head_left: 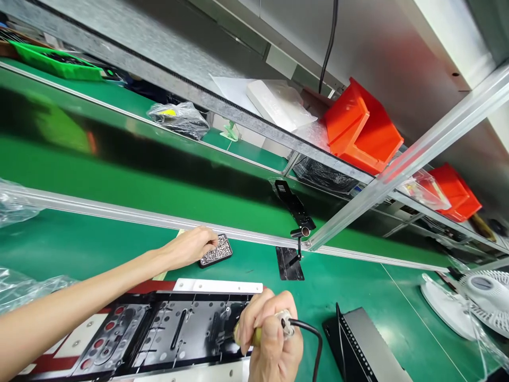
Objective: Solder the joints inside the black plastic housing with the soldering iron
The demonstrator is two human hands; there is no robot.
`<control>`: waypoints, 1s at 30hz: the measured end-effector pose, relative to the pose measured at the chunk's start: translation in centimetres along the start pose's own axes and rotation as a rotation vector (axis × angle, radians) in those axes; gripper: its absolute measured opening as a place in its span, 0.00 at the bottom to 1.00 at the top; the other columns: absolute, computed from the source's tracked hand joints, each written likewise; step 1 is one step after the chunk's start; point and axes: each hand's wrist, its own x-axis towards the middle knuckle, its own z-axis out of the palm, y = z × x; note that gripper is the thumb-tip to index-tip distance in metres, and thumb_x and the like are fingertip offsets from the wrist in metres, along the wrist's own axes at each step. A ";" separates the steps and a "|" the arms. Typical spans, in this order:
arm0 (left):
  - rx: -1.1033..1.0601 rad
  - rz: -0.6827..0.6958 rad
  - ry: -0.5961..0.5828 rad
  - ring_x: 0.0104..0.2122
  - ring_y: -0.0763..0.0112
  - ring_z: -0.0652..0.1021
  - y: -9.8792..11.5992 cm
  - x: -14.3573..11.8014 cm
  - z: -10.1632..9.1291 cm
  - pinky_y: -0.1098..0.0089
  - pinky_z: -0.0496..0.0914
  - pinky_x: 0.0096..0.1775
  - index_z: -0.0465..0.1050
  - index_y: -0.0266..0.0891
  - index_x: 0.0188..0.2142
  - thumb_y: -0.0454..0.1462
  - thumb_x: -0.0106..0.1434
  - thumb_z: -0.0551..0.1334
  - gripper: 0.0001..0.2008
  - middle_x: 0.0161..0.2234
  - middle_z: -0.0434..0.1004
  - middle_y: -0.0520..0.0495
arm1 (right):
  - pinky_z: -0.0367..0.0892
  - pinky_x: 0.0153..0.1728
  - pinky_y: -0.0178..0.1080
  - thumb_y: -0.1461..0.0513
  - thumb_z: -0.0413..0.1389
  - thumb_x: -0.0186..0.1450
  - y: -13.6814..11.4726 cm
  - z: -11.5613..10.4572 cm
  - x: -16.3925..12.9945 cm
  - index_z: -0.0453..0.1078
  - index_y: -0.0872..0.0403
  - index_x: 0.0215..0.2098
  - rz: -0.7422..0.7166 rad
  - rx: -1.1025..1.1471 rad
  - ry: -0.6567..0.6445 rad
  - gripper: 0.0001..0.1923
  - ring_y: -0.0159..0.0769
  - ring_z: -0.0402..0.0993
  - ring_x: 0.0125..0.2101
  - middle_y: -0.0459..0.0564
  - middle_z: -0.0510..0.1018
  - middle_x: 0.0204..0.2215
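Note:
My left hand point(201, 245) reaches to a small black tray point(222, 249) of tiny metal parts that look like screws. Its fingers are drawn together in a pinch at the tray's left part; whatever lies between the fingertips is hidden. My right hand point(274, 334) is wrapped around a corded electric screwdriver point(287, 323), whose black cable leaves its end towards the lower right. The tool points left, over the right part of a long black panel point(199, 323) with holes and slots. That panel lies in a red and white fixture point(218, 285). The screwdriver's tip is hard to make out.
A small camera-like device on a stand point(299, 241) is behind my right hand. A dark slotted metal case point(369, 345) lies at the right, a white fan point(483, 292) beyond it. An aluminium post point(358, 193) and a shelf with red bins point(361, 130) rise at the back.

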 end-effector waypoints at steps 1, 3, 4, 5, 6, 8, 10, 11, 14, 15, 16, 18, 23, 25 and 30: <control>0.007 0.004 -0.014 0.42 0.53 0.88 0.0 0.3 0.1 0.61 0.73 0.42 0.84 0.45 0.36 0.38 0.78 0.62 0.14 0.41 0.92 0.43 | 0.55 0.23 0.35 0.51 0.53 0.93 -0.2 -0.1 0.0 0.68 0.47 0.42 0.010 -0.010 -0.008 0.20 0.31 0.53 0.21 0.40 0.68 0.24; 0.016 0.019 -0.028 0.43 0.55 0.87 0.1 0.7 0.2 0.61 0.74 0.43 0.84 0.44 0.38 0.38 0.80 0.63 0.13 0.41 0.91 0.43 | 0.57 0.24 0.36 0.48 0.54 0.93 -0.7 -0.4 0.1 0.68 0.47 0.41 0.053 -0.035 -0.039 0.22 0.32 0.58 0.22 0.41 0.69 0.25; 0.018 0.029 -0.027 0.44 0.56 0.87 0.2 0.9 0.3 0.61 0.75 0.45 0.83 0.43 0.38 0.39 0.81 0.64 0.13 0.41 0.91 0.43 | 0.59 0.24 0.37 0.47 0.54 0.93 -0.8 -0.6 0.1 0.67 0.47 0.40 0.081 -0.050 -0.056 0.23 0.33 0.60 0.23 0.41 0.70 0.26; 0.017 0.041 -0.022 0.44 0.56 0.86 0.2 1.0 0.4 0.60 0.76 0.46 0.83 0.43 0.38 0.41 0.81 0.65 0.13 0.40 0.90 0.43 | 0.60 0.24 0.37 0.46 0.54 0.93 -0.9 -0.7 0.1 0.67 0.46 0.40 0.105 -0.064 -0.073 0.24 0.34 0.62 0.24 0.42 0.69 0.26; 0.016 0.053 -0.015 0.44 0.56 0.86 0.3 1.0 0.5 0.60 0.77 0.47 0.82 0.43 0.37 0.42 0.82 0.65 0.14 0.39 0.89 0.43 | 0.60 0.24 0.38 0.45 0.55 0.93 -0.9 -0.7 0.1 0.67 0.46 0.39 0.112 -0.073 -0.082 0.24 0.34 0.62 0.24 0.42 0.69 0.26; 0.012 0.074 0.000 0.44 0.55 0.85 0.6 1.1 0.6 0.59 0.77 0.49 0.80 0.44 0.35 0.43 0.82 0.65 0.16 0.37 0.88 0.42 | 0.59 0.23 0.38 0.44 0.54 0.93 -0.8 -0.5 0.2 0.65 0.46 0.38 0.074 -0.077 -0.070 0.26 0.33 0.60 0.22 0.40 0.65 0.24; 0.004 0.080 0.013 0.43 0.54 0.84 1.0 1.1 0.5 0.58 0.76 0.49 0.77 0.44 0.32 0.42 0.81 0.64 0.17 0.35 0.86 0.42 | 0.58 0.23 0.38 0.44 0.54 0.93 -0.7 -0.1 0.5 0.65 0.45 0.39 0.015 -0.083 -0.047 0.25 0.32 0.57 0.20 0.38 0.64 0.23; -0.005 0.073 0.020 0.42 0.54 0.84 1.2 1.1 0.3 0.59 0.75 0.47 0.76 0.45 0.31 0.41 0.80 0.63 0.17 0.34 0.85 0.42 | 0.59 0.23 0.37 0.45 0.53 0.94 -0.8 0.2 0.8 0.65 0.45 0.40 -0.011 -0.085 -0.040 0.25 0.32 0.56 0.20 0.38 0.64 0.23; -0.063 0.015 0.028 0.35 0.56 0.82 1.8 0.5 -0.8 0.61 0.71 0.40 0.76 0.45 0.31 0.42 0.76 0.62 0.14 0.31 0.85 0.44 | 0.62 0.24 0.36 0.51 0.52 0.94 -1.5 0.5 1.6 0.68 0.46 0.43 -0.046 -0.061 -0.078 0.20 0.32 0.57 0.20 0.38 0.68 0.24; -0.091 -0.009 0.026 0.33 0.58 0.82 2.1 0.0 -1.4 0.62 0.71 0.39 0.77 0.45 0.32 0.42 0.74 0.63 0.13 0.31 0.86 0.45 | 0.62 0.24 0.36 0.53 0.52 0.94 -1.8 0.5 1.8 0.70 0.46 0.44 -0.049 -0.039 -0.094 0.19 0.32 0.58 0.21 0.39 0.69 0.24; -0.121 -0.032 0.021 0.33 0.59 0.83 2.3 -0.6 -2.0 0.63 0.71 0.39 0.79 0.45 0.33 0.43 0.73 0.63 0.12 0.32 0.87 0.46 | 0.62 0.25 0.35 0.55 0.52 0.94 -2.1 0.5 2.0 0.71 0.46 0.44 -0.039 -0.017 -0.107 0.17 0.32 0.59 0.22 0.39 0.70 0.25; -0.175 -0.070 0.015 0.35 0.60 0.85 3.0 -2.5 -3.1 0.65 0.73 0.40 0.83 0.44 0.37 0.46 0.73 0.63 0.13 0.35 0.90 0.48 | 0.62 0.25 0.34 0.57 0.53 0.94 -2.6 0.3 2.1 0.72 0.46 0.45 -0.008 0.012 -0.122 0.16 0.32 0.61 0.23 0.40 0.71 0.27; -0.249 -0.093 -0.004 0.39 0.59 0.87 5.5 -9.5 -4.7 0.65 0.76 0.41 0.91 0.46 0.45 0.58 0.80 0.64 0.24 0.43 0.94 0.47 | 0.63 0.26 0.36 0.55 0.55 0.94 -2.7 0.0 2.0 0.70 0.47 0.42 0.031 -0.030 -0.134 0.18 0.33 0.63 0.24 0.41 0.72 0.27; -0.286 -0.029 0.019 0.40 0.59 0.88 6.2 -12.3 -4.4 0.65 0.78 0.43 0.91 0.48 0.42 0.61 0.82 0.66 0.25 0.43 0.95 0.47 | 0.64 0.26 0.37 0.54 0.55 0.94 -2.7 0.0 2.1 0.69 0.46 0.42 0.024 -0.045 -0.128 0.19 0.33 0.64 0.24 0.41 0.72 0.27; -0.291 0.128 0.073 0.41 0.63 0.89 6.0 -17.2 -1.9 0.68 0.80 0.45 0.90 0.50 0.44 0.50 0.88 0.67 0.16 0.42 0.94 0.51 | 0.66 0.26 0.39 0.54 0.55 0.94 -2.7 0.1 2.2 0.68 0.46 0.42 0.008 -0.055 -0.128 0.19 0.34 0.65 0.23 0.40 0.72 0.26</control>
